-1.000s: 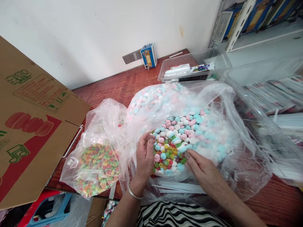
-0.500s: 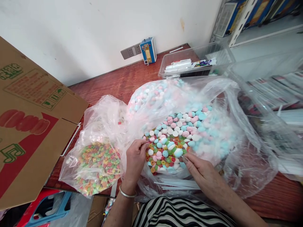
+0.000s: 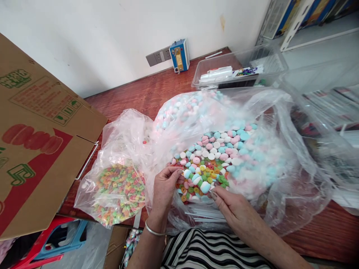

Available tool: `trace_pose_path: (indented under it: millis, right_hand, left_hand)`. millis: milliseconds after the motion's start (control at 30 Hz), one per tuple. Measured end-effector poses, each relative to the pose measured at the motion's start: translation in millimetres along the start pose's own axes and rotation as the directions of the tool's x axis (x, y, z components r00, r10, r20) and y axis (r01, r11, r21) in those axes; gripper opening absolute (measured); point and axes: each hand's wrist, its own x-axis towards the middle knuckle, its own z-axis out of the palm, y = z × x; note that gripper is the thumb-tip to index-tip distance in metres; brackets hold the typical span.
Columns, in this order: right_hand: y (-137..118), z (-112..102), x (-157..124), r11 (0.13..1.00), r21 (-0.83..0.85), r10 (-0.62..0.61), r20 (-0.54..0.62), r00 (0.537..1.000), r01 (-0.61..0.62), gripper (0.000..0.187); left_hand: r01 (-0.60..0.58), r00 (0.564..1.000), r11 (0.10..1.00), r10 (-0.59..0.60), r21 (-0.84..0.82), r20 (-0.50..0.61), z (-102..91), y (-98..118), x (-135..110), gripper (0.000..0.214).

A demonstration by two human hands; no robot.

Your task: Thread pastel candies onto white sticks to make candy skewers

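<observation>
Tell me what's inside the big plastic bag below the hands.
Pink, blue and white candies and colourful candy rings show at its opening. Cloudy plastic blurs those farther back; whatever lies beneath the top layer is covered.

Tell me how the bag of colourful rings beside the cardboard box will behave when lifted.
The bag will probably flop rather than hold shape, since its clear film looks thin and wrinkled. The many small rings piled loosely inside would likely shift and sag toward its lowest part.

Gummy bag left of marshmallow bag on table, tray behind.
</observation>
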Motion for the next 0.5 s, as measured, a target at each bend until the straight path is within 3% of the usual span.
trace_pose_path:
  millis: [133, 333, 500]
  right_hand:
    - [-1.0, 0.0, 0.2, 1.0, -0.007, 0.002, -0.006, 1.0, -0.002, 0.026]
    - [4.3, 6.3, -0.9, 0.999, 0.044, -0.003, -0.062, 0.998, 0.006, 0.029]
    - [10.2, 14.0, -0.8, 0.994, 0.108, 0.05, -0.142, 0.989, -0.035, 0.033]
  left_hand:
    - [-0.024, 0.999, 1.0, 0.024, -0.018, 0.023, 5.2, 3.5, -4.9, 0.016]
    - [-0.216, 0.976, 0.971, 0.213, 0.102, 0.039, 4.6, 8.6, -11.8, 0.011]
    - [-0.33, 0.942, 0.923, 0.311, 0.196, 0.124, 5.4, 2.1, -13.9, 0.012]
